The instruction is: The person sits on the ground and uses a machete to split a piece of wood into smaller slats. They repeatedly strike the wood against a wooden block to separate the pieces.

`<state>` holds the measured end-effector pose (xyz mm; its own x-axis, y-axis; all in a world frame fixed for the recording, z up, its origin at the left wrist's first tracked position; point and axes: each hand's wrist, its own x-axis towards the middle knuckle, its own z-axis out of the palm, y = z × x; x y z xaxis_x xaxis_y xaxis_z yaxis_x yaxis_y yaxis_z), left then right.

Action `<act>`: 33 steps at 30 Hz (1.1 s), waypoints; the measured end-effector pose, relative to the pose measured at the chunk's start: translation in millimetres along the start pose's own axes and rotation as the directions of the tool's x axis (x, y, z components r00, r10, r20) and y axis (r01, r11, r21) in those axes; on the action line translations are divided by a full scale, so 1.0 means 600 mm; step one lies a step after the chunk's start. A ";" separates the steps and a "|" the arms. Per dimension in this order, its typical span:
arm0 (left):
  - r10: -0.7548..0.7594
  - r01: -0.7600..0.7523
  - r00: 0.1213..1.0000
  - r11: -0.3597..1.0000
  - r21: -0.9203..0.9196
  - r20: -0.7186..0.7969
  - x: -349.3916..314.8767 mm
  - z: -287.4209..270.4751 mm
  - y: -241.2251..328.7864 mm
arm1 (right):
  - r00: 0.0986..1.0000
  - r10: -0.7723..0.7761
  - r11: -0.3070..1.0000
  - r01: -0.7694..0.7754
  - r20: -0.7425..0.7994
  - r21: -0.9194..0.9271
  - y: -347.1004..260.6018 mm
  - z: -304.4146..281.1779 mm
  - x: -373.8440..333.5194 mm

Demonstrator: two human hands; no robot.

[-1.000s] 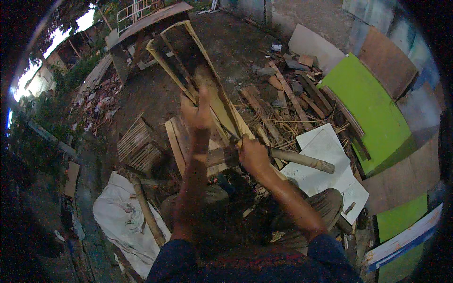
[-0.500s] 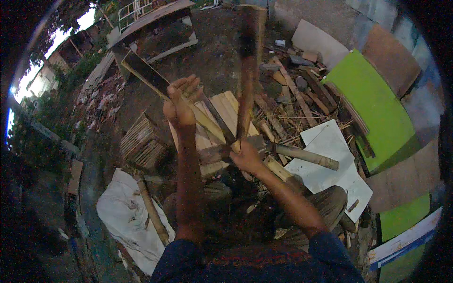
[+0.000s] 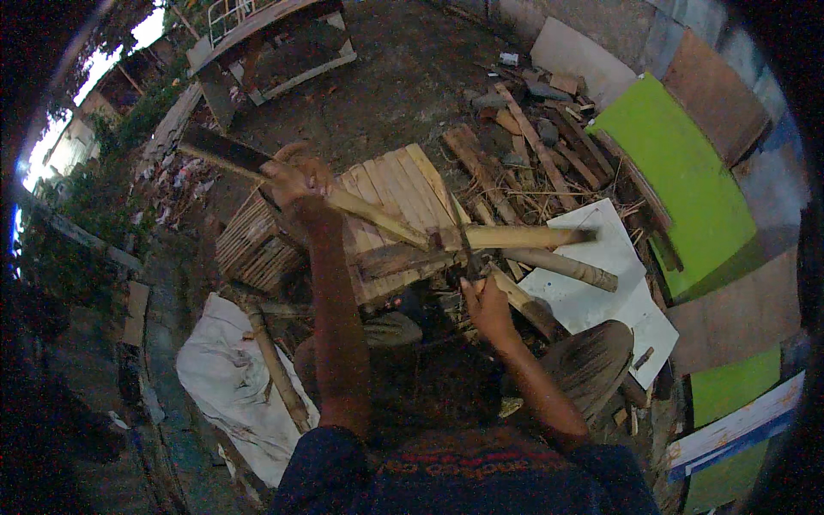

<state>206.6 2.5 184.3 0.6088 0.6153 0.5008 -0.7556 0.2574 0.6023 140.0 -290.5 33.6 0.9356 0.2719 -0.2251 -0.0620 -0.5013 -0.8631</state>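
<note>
My left hand (image 3: pixel 299 182) is closed around a length of split bamboo (image 3: pixel 378 215), which slants from the upper left down to the middle. Its far end is dark on the inner face. My right hand (image 3: pixel 491 307) grips the handle of a long knife (image 3: pixel 462 233); its narrow dark blade points away from me, close to the bamboo's near end. Right of the blade, another split bamboo piece (image 3: pixel 524 236) lies sideways. Beneath them is a stack of pale slats (image 3: pixel 386 184) with a darker piece of wood (image 3: pixel 399 262) across its near side.
A bundle of thin slats (image 3: pixel 253 240) stands at left, near a white sack (image 3: pixel 227 378) with a bamboo pole (image 3: pixel 279 369) on it. At right lie a round bamboo pole (image 3: pixel 562 268), a white board (image 3: pixel 614 292), scrap wood (image 3: pixel 549 146) and a leaning green panel (image 3: pixel 678 180).
The upright bamboo piece has swung down to the right and now lies sideways. My left hand has moved left and slightly down with its bamboo; my right hand has shifted right and nearer me.
</note>
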 end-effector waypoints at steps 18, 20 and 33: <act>0.121 -0.092 0.982 0.976 0.196 -0.142 -0.081 0.091 -0.006 | 0.952 -0.267 0.964 0.266 -0.153 -0.024 -0.025 0.055 -0.016; 0.172 -0.120 0.975 0.941 0.317 -0.141 -0.081 0.073 0.013 | 0.939 -0.299 0.936 0.323 -0.168 0.140 -0.120 0.028 -0.038; 0.104 -0.110 0.983 0.993 -0.032 -0.152 -0.101 0.025 -0.030 | 0.939 -0.343 0.939 0.343 0.017 -0.006 -0.098 0.016 -0.021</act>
<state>187.1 -50.5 152.3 0.4828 0.7450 0.4602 -0.8254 0.2115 0.5235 128.3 -256.3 83.0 0.8941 0.4411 0.0771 0.2650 -0.3823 -0.8852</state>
